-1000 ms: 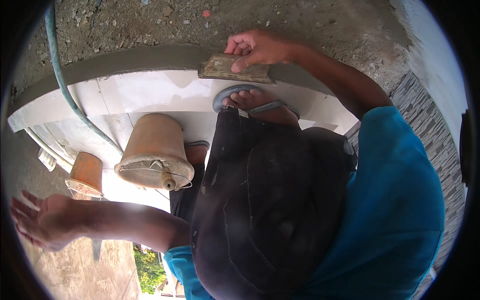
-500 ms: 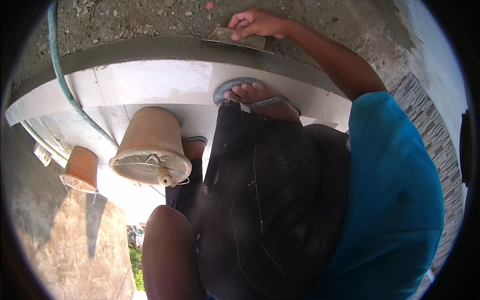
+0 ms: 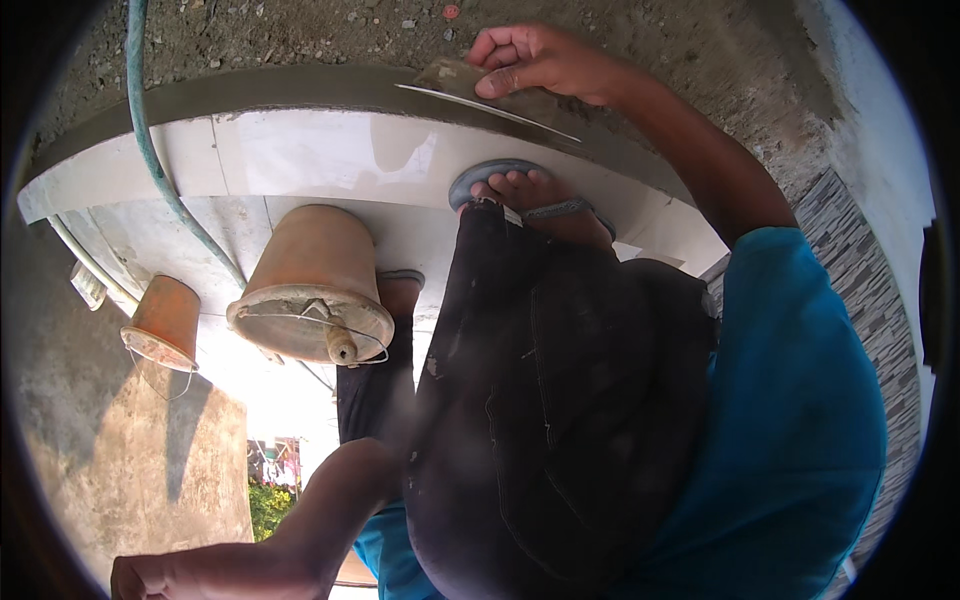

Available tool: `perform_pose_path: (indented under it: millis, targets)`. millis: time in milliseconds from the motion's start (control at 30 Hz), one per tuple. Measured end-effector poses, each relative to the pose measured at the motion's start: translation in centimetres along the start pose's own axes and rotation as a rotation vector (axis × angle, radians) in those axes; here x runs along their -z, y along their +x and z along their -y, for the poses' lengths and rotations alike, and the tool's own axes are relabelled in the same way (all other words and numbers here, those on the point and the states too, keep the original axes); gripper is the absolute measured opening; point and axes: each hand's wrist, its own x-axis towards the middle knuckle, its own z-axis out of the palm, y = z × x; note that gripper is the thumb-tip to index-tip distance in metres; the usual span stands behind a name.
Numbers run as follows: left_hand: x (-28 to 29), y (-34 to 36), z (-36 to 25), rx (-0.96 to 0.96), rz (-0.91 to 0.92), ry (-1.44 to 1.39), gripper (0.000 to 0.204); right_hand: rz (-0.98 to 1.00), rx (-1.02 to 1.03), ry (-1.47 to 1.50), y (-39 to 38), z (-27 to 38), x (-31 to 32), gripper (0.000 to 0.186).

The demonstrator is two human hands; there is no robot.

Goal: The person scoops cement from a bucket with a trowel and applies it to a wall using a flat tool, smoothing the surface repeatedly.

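Note:
My right hand (image 3: pixel 520 62) grips a flat rectangular trowel (image 3: pixel 445 80), fingers curled over its upper part and thumb against its face. The trowel's long thin edge lies tilted along a band of smooth, wet-looking grey cement (image 3: pixel 300 90) beside the pale tiles. At the lower left, my left hand (image 3: pixel 190 575) is bent at the wrist with its fingers curled in. The picture's edge cuts that hand off, so anything inside it is hidden. My sandalled foot (image 3: pixel 525 190) rests on the pale tiled strip (image 3: pixel 290 150), just below the trowel.
A large clay-coloured bucket (image 3: pixel 310 250) with a wire handle stands near my leg. A smaller orange bucket (image 3: pixel 165 315) is farther left. A green hose (image 3: pixel 150 165) crosses the tiles. Rough gravelly ground (image 3: pixel 330 30) lies beyond the cement; a patterned wall (image 3: pixel 870 270) rises at the right.
The trowel and my right hand have shifted a little rightward in the picture, the trowel now more tilted. My left hand has come into view at the lower left. The whole view has shifted slightly.

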Motion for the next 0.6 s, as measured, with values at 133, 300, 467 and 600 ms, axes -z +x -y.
perform_pose_path:
  millis: [133,300,467,600]
  targets:
    - [7.0,0.2,-3.0,0.218,-0.017,0.413,0.046,-0.161,-0.110,-0.219,6.2,-2.7,2.3,0.049]
    - [12.7,-2.4,-8.9,0.266,-0.245,1.259,0.035,-0.102,-0.140,-0.281,8.8,-5.0,2.6,0.061]
    - [15.3,-4.8,-15.0,0.376,-0.363,1.441,0.030,-0.039,-0.141,-0.184,7.4,-2.1,0.0,0.057]
    - [16.8,-7.0,-16.7,0.378,-0.481,1.523,0.029,-0.016,-0.083,-0.189,4.3,1.4,-3.1,0.040]
